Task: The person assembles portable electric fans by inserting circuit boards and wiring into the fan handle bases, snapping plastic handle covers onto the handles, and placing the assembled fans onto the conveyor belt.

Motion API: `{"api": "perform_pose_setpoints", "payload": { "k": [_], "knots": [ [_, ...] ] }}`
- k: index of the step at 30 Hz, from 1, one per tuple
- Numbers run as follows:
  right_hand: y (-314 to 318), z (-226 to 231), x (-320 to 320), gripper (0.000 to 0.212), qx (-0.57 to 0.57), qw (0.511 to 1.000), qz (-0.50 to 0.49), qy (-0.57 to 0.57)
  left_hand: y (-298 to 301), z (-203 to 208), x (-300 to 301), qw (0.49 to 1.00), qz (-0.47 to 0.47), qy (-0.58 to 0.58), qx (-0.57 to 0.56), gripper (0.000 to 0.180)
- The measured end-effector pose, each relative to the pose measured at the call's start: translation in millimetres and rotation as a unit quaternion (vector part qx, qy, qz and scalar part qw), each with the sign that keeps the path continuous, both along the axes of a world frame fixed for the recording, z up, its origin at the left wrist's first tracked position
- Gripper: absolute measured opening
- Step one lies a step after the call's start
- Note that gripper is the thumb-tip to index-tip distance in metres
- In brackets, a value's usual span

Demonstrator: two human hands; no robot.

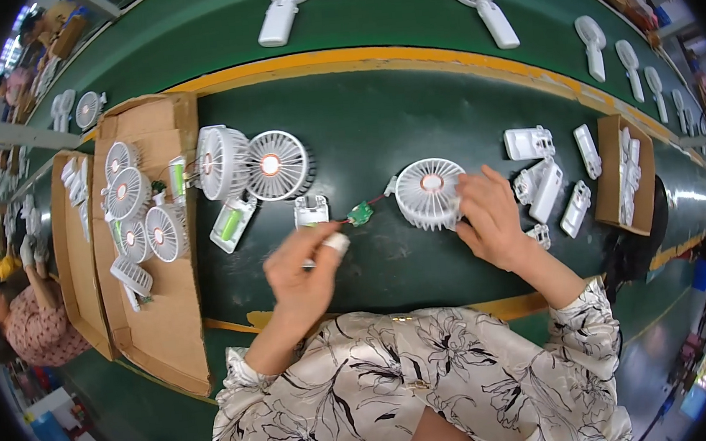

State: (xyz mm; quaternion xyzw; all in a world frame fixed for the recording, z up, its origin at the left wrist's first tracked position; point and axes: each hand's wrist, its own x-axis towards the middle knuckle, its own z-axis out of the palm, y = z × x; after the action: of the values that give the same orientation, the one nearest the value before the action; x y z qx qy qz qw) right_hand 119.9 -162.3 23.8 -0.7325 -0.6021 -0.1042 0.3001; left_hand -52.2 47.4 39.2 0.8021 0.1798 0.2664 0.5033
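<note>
— Where to find the white, round, slatted plastic fan head (pixel 430 194) with the orange-ringed hub?
— Just right of the frame's centre, over the dark green bench (pixel 399 271).
— And the hands?
— Apart. Right hand (pixel 491 218) clasped on the right rim; left hand (pixel 300 271) beside the small green circuit board (pixel 360 213), cannot tell whether pinching anything.
— How to handle it?
— Probably light, stiff, slightly slick. Best held by the rim, without squeezing slats. Likely fragile at the thin red wires (pixel 377 201): no tugging.

Fan head (pixel 432 190) glossy plastic; tray (pixel 174 333) matt cardboard
</note>
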Motion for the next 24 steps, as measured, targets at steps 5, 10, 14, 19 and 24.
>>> {"api": "perform_pose_setpoints", "payload": {
  "k": [5,10,14,19,24],
  "knots": [
    [-48,2,-12,0.026,-0.086,0.990,-0.100,-0.045,17,-6,-3,0.973,0.096,0.175,0.117,0.032],
    [-18,15,-20,0.066,-0.065,0.965,-0.231,0.105,10,-19,2,0.946,0.103,0.246,0.184,0.046],
    [11,12,-30,0.081,-0.174,0.947,-0.201,0.179,8,-23,9,0.953,0.049,0.253,0.160,0.040],
    [15,15,-22,0.072,-0.057,0.916,-0.172,0.359,12,-25,11,0.959,-0.022,0.263,-0.102,0.031],
    [12,1,11,0.063,0.117,0.740,-0.055,0.660,2,-13,27,0.816,-0.144,0.227,-0.511,0.036]
  ]
}}
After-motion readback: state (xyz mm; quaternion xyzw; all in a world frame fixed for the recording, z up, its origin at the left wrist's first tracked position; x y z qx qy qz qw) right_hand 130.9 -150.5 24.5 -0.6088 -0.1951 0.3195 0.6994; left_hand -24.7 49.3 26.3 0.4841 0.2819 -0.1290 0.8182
